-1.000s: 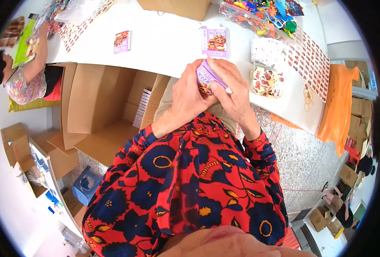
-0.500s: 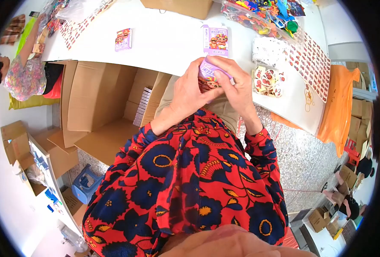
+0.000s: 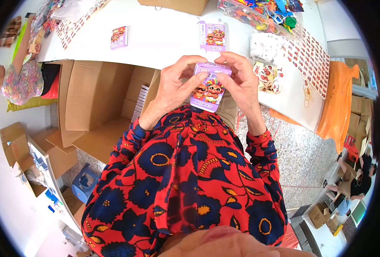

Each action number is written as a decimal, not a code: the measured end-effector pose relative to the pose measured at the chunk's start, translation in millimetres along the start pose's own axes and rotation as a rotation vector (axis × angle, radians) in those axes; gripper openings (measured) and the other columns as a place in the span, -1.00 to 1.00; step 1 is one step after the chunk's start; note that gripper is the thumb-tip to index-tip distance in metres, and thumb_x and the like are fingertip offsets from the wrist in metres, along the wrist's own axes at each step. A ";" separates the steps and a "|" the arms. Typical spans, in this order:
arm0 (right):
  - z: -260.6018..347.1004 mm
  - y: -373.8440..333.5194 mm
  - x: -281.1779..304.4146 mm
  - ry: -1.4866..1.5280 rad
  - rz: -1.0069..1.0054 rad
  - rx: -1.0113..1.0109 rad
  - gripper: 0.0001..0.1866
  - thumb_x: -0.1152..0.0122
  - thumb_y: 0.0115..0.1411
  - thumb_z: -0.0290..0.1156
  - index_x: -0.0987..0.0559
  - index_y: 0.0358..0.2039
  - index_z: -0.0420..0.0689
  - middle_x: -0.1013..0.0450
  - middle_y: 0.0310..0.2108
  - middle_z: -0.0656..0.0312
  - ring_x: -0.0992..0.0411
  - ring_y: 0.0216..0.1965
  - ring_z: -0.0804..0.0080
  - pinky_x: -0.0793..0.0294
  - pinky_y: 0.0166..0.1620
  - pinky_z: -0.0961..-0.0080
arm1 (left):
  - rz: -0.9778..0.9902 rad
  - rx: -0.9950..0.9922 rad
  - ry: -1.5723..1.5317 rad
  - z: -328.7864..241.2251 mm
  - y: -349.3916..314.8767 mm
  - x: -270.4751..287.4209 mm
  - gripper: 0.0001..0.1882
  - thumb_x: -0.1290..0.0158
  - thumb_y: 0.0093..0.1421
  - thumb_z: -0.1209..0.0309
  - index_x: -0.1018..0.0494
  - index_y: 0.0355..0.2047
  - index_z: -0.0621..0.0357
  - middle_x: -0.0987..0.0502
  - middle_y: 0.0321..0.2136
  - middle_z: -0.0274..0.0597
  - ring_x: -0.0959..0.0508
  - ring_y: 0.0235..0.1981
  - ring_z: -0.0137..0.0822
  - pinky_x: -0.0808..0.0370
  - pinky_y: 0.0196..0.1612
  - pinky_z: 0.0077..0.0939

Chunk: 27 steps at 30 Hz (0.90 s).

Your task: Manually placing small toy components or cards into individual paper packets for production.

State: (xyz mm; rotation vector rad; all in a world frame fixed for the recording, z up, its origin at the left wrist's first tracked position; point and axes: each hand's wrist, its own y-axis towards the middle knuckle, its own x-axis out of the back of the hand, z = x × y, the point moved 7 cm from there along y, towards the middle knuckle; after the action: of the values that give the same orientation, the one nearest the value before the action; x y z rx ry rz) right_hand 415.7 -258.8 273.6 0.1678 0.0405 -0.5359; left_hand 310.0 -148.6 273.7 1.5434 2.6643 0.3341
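A small purple carton [image 3: 208, 92] with cartoon figures on its face is held between both my hands, over the table's near edge. My left hand [image 3: 173, 83] grips its left side, thumb on the front near the top. From the other side my right hand [image 3: 241, 81] grips it, its thumb also pressing the front near the upper end. Just beyond my hands, a flattened-looking purple carton [image 3: 213, 36] with open flaps lies on the white table [image 3: 164, 32]. Another purple carton [image 3: 119, 37] lies farther left.
Right of my hands sits a clear tray of round stickers [image 3: 267, 77], beside sticker sheets [image 3: 308, 70] and rubber bands [image 3: 308, 95]. A bin of colourful pieces [image 3: 263, 15] stands behind. A large open cardboard box [image 3: 95, 98] at left holds stacked cartons [image 3: 140, 103]. Another person [image 3: 23, 81] works far left.
The carton in my hands has turned from tilted to upright, its front now facing up at me. My hands have spread apart, both thumbs now on its face.
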 end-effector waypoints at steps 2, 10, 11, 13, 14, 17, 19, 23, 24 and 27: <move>-0.8 -1.1 2.6 -0.059 -0.021 -0.010 -0.61 -0.13 0.16 -0.60 -0.37 0.02 -0.25 -0.39 -0.11 0.17 -0.37 -0.07 0.52 -0.39 -0.02 0.56 | -0.060 0.029 -0.039 1.9 0.2 3.7 -0.68 -0.10 0.15 0.47 -0.41 -0.07 0.23 -0.55 -0.32 -0.15 -0.57 -0.41 -0.48 -0.53 -0.38 -0.60; -22.0 -1.8 9.4 0.032 0.071 -0.088 -0.72 -0.08 0.19 -0.59 -0.49 -0.06 -0.23 -0.46 -0.18 0.27 -0.38 -0.15 0.60 -0.40 -0.10 0.64 | 0.026 0.079 -0.056 11.2 2.3 -0.2 -0.78 -0.09 0.17 0.48 -0.40 -0.19 0.27 -0.54 -0.36 -0.22 -0.53 -0.45 -0.55 -0.49 -0.44 -0.65; -22.0 -1.3 9.8 0.034 0.072 -0.090 -0.72 -0.08 0.19 -0.59 -0.49 -0.06 -0.23 -0.46 -0.18 0.27 -0.38 -0.15 0.60 -0.40 -0.10 0.64 | 0.024 0.081 -0.056 15.0 3.8 -0.9 -0.78 -0.09 0.17 0.48 -0.40 -0.19 0.27 -0.54 -0.36 -0.22 -0.53 -0.45 -0.55 -0.49 -0.44 -0.65; -20.9 3.0 12.3 0.027 0.010 -0.153 -0.66 -0.05 0.17 -0.64 -0.46 -0.01 -0.21 -0.42 -0.08 0.26 -0.38 -0.11 0.57 -0.39 -0.11 0.64 | -0.088 0.088 -0.168 25.8 9.8 5.8 -0.78 -0.09 0.18 0.43 -0.41 -0.18 0.23 -0.54 -0.38 -0.26 -0.53 -0.41 -0.55 -0.50 -0.41 -0.65; -17.5 4.1 9.3 0.027 0.014 -0.156 -0.66 -0.05 0.17 -0.64 -0.46 -0.01 -0.21 -0.42 -0.08 0.26 -0.38 -0.11 0.57 -0.39 -0.11 0.64 | -0.092 0.089 -0.168 29.2 11.6 9.2 -0.78 -0.09 0.18 0.43 -0.41 -0.18 0.23 -0.54 -0.38 -0.26 -0.53 -0.41 -0.55 -0.50 -0.41 -0.65; 4.7 4.9 11.1 -0.261 -0.123 0.153 -0.43 -0.16 -0.04 -0.70 -0.45 0.05 -0.08 -0.28 0.11 0.15 -0.34 0.01 0.37 -0.37 -0.01 0.47 | -0.206 0.445 -0.483 60.9 10.9 14.6 -0.77 -0.06 0.22 0.33 -0.41 -0.16 0.16 -0.54 -0.40 -0.29 -0.53 -0.43 -0.53 -0.50 -0.43 -0.65; 8.4 3.9 3.8 -0.466 -0.023 0.280 -0.47 -0.18 -0.03 -0.67 -0.47 0.02 -0.09 -0.29 0.11 0.16 -0.32 0.04 0.36 -0.34 0.03 0.44 | -0.169 0.500 -0.511 64.6 7.9 8.9 -0.76 -0.06 0.22 0.33 -0.41 -0.16 0.16 -0.54 -0.40 -0.29 -0.53 -0.43 -0.53 -0.50 -0.43 -0.66; 3.4 3.6 10.4 -0.643 0.046 0.266 -0.60 -0.27 0.00 -0.56 -0.53 -0.08 -0.13 -0.42 -0.04 0.19 -0.35 0.00 0.39 -0.31 0.05 0.46 | -0.030 0.544 -0.468 61.7 4.1 -2.4 -0.63 0.00 0.24 0.19 -0.39 -0.09 0.23 -0.51 -0.28 -0.20 -0.52 -0.30 -0.47 -0.50 -0.32 -0.56; -4.0 6.8 21.6 -0.503 -0.035 0.112 -0.64 -0.27 0.02 -0.54 -0.53 -0.11 -0.15 -0.45 -0.09 0.22 -0.37 -0.04 0.42 -0.31 0.05 0.47 | 0.011 0.531 -0.429 58.9 5.3 -2.7 -0.56 0.02 0.26 0.12 -0.37 -0.06 0.26 -0.50 -0.22 -0.16 -0.52 -0.24 -0.44 -0.50 -0.26 -0.51; -9.4 11.8 24.3 -0.308 0.033 0.004 -0.67 -0.24 0.09 -0.52 -0.49 -0.09 -0.20 -0.46 -0.13 0.25 -0.39 -0.09 0.51 -0.31 0.02 0.52 | 0.115 0.251 -0.334 42.8 12.3 0.3 -0.34 -0.02 0.19 0.00 -0.26 0.08 0.31 -0.45 -0.12 -0.14 -0.45 -0.08 -0.37 -0.43 -0.06 -0.44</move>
State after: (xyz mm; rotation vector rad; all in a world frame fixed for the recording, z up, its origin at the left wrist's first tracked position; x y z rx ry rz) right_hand 442.7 -259.6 264.1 0.0879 -0.2629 -0.5242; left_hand 326.5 -135.5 234.5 1.6488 2.4333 -0.2460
